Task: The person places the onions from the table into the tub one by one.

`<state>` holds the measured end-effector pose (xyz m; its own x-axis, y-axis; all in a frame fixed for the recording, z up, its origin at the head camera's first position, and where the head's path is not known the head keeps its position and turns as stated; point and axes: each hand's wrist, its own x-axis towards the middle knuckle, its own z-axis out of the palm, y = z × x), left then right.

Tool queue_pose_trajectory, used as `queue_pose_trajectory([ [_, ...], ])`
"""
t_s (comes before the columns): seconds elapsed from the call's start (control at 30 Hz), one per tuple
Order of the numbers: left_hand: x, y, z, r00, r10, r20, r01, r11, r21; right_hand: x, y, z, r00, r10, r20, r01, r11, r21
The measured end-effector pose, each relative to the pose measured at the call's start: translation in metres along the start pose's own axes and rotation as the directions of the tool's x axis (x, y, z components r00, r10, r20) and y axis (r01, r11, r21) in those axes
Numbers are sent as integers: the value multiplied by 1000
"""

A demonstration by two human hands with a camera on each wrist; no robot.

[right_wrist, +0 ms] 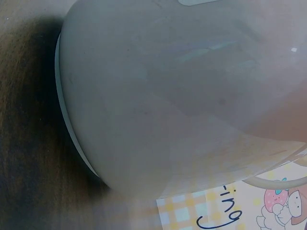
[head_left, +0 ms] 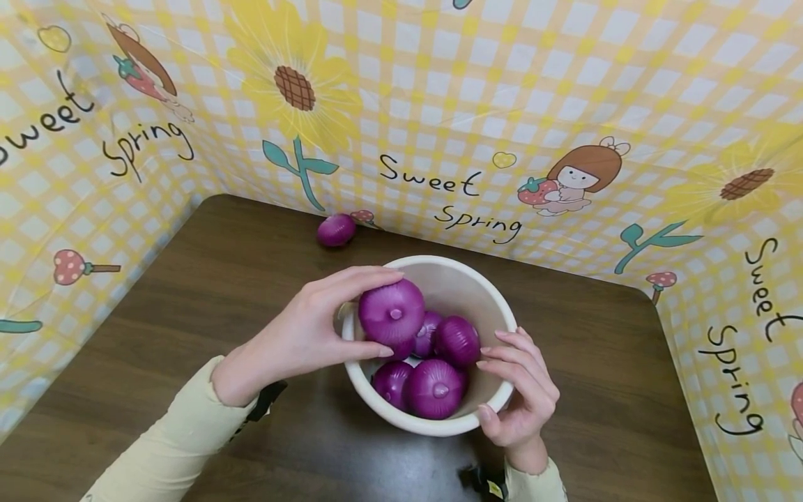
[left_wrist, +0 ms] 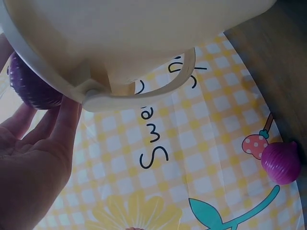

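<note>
A large purple onion (head_left: 392, 312) is held between the thumb and fingers of my left hand (head_left: 307, 324), inside the left rim of a cream bucket (head_left: 433, 261). In the left wrist view the held onion (left_wrist: 31, 84) shows past the bucket's rim, beside the bucket's handle (left_wrist: 144, 100). My right hand (head_left: 523, 383) grips the bucket's right rim, fingertips reaching over the inside and thumb at the near edge. Several more onions (head_left: 437, 389) lie in the bucket, partly covered by the held one. The right wrist view is filled mostly by the bucket's outer wall (right_wrist: 168, 96).
One more onion (head_left: 336, 230) lies at the back of the brown wooden table (head_left: 207, 279), close to the checked cloth wall (head_left: 426, 111). The cloth stands around the table's back and sides.
</note>
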<state>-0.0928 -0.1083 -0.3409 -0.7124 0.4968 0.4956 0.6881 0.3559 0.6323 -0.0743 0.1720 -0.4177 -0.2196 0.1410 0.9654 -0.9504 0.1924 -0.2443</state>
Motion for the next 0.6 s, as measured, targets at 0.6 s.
queue_pose_trajectory([
  [0.6, 0, -2, 6, 997, 20, 81, -17, 999, -32, 0, 0, 0, 1000, 2, 0, -2, 1000, 2],
])
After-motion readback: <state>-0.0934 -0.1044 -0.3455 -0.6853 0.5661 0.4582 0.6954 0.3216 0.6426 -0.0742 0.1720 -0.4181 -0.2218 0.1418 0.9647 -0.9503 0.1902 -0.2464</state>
